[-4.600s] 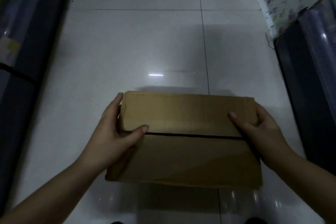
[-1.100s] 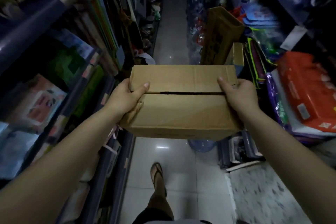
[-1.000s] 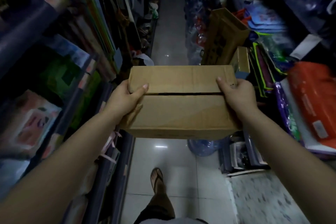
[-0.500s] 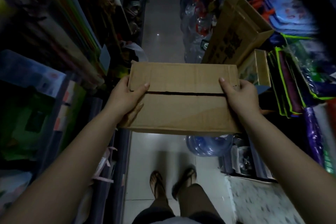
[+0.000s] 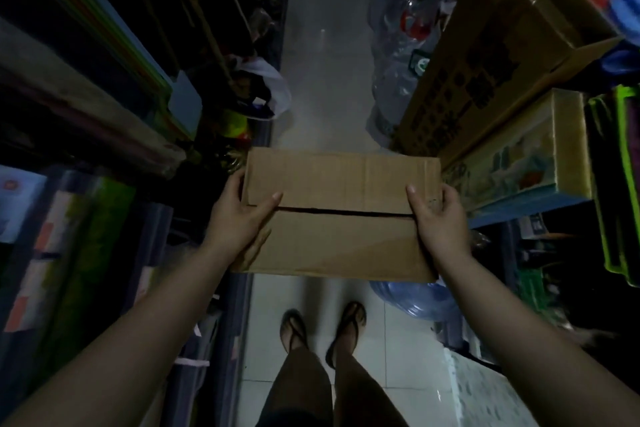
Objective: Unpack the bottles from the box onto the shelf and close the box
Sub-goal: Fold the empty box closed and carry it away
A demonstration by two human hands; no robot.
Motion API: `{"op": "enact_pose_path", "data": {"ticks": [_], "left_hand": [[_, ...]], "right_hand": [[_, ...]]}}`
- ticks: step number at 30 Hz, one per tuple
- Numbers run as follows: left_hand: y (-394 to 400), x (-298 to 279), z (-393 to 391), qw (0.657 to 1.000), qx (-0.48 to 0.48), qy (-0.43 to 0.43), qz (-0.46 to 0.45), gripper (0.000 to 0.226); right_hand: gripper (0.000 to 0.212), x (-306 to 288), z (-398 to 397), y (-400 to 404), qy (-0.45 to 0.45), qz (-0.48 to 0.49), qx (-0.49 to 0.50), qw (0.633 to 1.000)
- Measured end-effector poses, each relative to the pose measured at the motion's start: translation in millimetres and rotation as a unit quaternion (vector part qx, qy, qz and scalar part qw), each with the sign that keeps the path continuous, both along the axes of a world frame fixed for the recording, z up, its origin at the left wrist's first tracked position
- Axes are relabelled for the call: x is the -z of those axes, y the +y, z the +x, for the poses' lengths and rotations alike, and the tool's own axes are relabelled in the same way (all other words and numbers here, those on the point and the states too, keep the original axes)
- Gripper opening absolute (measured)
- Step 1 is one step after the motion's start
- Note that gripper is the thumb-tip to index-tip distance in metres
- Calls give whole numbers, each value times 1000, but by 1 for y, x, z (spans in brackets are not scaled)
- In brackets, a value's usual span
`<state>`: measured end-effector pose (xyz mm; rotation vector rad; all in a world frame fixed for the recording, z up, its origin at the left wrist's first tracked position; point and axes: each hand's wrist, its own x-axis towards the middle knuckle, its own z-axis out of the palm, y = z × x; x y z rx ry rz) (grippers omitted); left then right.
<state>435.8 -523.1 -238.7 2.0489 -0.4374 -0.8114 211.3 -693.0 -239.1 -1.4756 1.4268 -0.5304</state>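
Observation:
A brown cardboard box [image 5: 341,218] is held level in front of me, above the aisle floor. Its two top flaps are folded down, with a dark slit between them. My left hand [image 5: 239,218] grips the box's left end, thumb lying on the top near the slit. My right hand [image 5: 438,222] grips the right end, thumb on the top flap. No bottles from the box are visible; its inside is hidden by the flaps.
I stand in a narrow shop aisle with pale floor tiles [image 5: 322,87]. Packed shelves [image 5: 104,135] line the left. On the right are a big printed carton [image 5: 485,55], a smaller picture box [image 5: 519,163], bagged large bottles [image 5: 398,55] and a blue water jug [image 5: 419,298]. My sandalled feet [image 5: 322,329] show below.
Earlier the box lay on the floor between my hands; now I carry it. Over the last second the view tipped downward, both feet came together, and the box stayed gripped the same way.

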Motion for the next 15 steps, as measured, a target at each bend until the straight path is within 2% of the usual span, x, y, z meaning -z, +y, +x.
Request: {"op": "enact_pose_path", "data": {"ticks": [6, 9, 11, 12, 15], "left_hand": [[-17, 140, 25, 998, 22, 46, 39, 69], [-17, 222, 37, 996, 34, 66, 57, 80], [-15, 273, 41, 994, 38, 76, 70, 75], [-13, 300, 42, 993, 40, 77, 75, 71], [-10, 369, 40, 992, 45, 80, 86, 63]], "right_hand": [[45, 141, 18, -8, 41, 68, -3, 997], [63, 227, 25, 1, 90, 98, -27, 991], [83, 280, 24, 9, 90, 116, -21, 989], [84, 308, 22, 12, 96, 118, -13, 988], [51, 376, 17, 19, 113, 155, -12, 981]]}}
